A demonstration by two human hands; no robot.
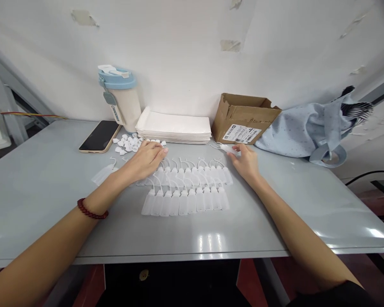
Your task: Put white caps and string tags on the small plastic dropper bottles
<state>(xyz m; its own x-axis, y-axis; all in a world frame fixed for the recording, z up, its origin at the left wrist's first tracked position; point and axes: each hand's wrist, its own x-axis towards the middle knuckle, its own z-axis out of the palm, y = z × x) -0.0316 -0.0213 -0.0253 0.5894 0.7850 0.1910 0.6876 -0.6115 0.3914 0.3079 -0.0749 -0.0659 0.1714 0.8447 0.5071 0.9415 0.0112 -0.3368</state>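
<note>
Two rows of small translucent bottles (185,202) with thin curved white tails lie side by side on the table. My right hand (247,163) pinches one more translucent bottle (228,148), its tail pointing left, just in front of the cardboard box. Palm down, my left hand (145,161) reaches over the near right side of a pile of small white caps (126,143). Its fingers are bent and close together; whatever they hold is hidden. Beside my left wrist lies a separate bottle (103,174), partly covered by the arm.
A stack of white envelopes (176,125) lies against the wall, between a blue-lidded tumbler (124,100) and an open cardboard box (240,119). A phone (99,136) lies left of the caps. At right rests a light blue cloth bag (294,130) on the grey table (259,232).
</note>
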